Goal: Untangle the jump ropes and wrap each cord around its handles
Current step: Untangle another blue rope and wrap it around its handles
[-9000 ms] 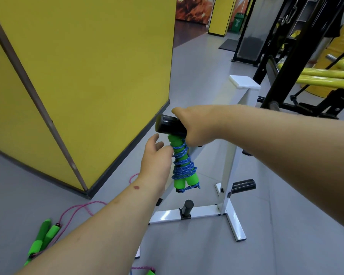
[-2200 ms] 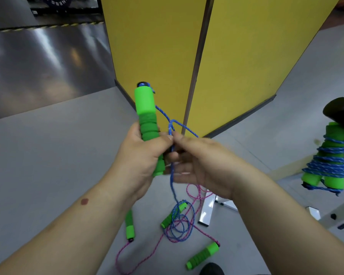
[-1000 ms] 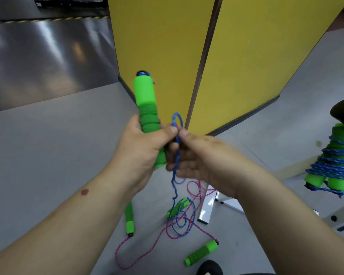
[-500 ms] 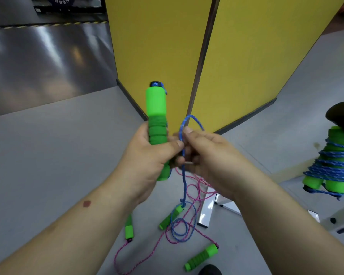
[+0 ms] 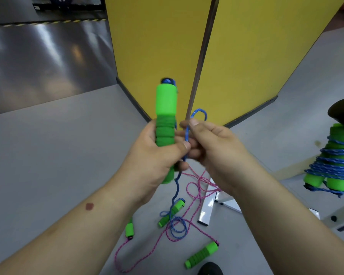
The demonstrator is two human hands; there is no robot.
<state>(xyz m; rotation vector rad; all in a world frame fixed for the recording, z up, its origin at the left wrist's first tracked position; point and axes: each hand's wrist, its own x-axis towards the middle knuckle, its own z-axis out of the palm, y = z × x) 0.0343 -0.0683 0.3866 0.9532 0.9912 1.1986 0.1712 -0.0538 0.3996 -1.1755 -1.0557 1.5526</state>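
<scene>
My left hand grips an upright green foam handle of the blue jump rope. Beside it, my right hand pinches the blue cord, which loops above my fingers. From there the cord hangs down to the floor, where it coils by its other green handle. A pink rope tangles with that coil; its green handles lie on the floor. A wrapped rope bundle hangs at the right.
A yellow wall corner stands just behind my hands. A white metal rack rests on the grey floor at right, with a black peg carrying the wrapped bundle. A dark shoe tip shows at the bottom.
Nine seconds ago I was hanging the wrapped bundle on the rack peg. Since then I picked up the blue rope; over the last second the cord loop above my right fingers has shifted slightly.
</scene>
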